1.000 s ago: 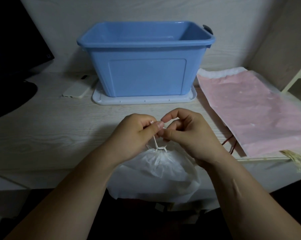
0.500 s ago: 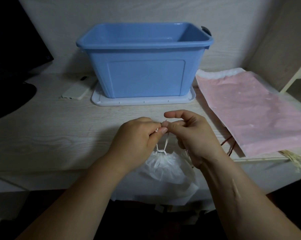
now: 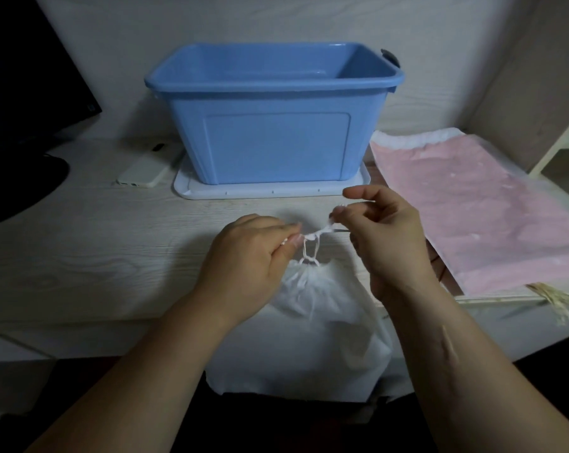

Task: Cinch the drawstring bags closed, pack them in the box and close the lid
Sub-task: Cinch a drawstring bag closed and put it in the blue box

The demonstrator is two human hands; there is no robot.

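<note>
Bag work: white drawstring bag (image 3: 312,325) hung over the near edge of the worktop (image 3: 80,256), thin, soft, crinkly, probably very light, neck gathered. Left hand (image 3: 253,253) and right hand (image 3: 384,237) each pinched the thin cord (image 3: 310,253) in curled fingers (image 3: 288,235); the cord looked the best hold. Behind, a rigid blue plastic box (image 3: 273,125) stood open on its white lid (image 3: 191,189), with a flat pink bag (image 3: 492,217) to the right.

The place looks like a home desk nook. A pale wood-grain desktop (image 3: 80,256) is boxed in by panel walls (image 3: 276,18). A dark flat monitor (image 3: 25,76) stands at the left, a white smartphone (image 3: 144,168) lies near a blue plastic storage box (image 3: 276,145), and a cream shelf frame (image 3: 561,138) stands at the right.
</note>
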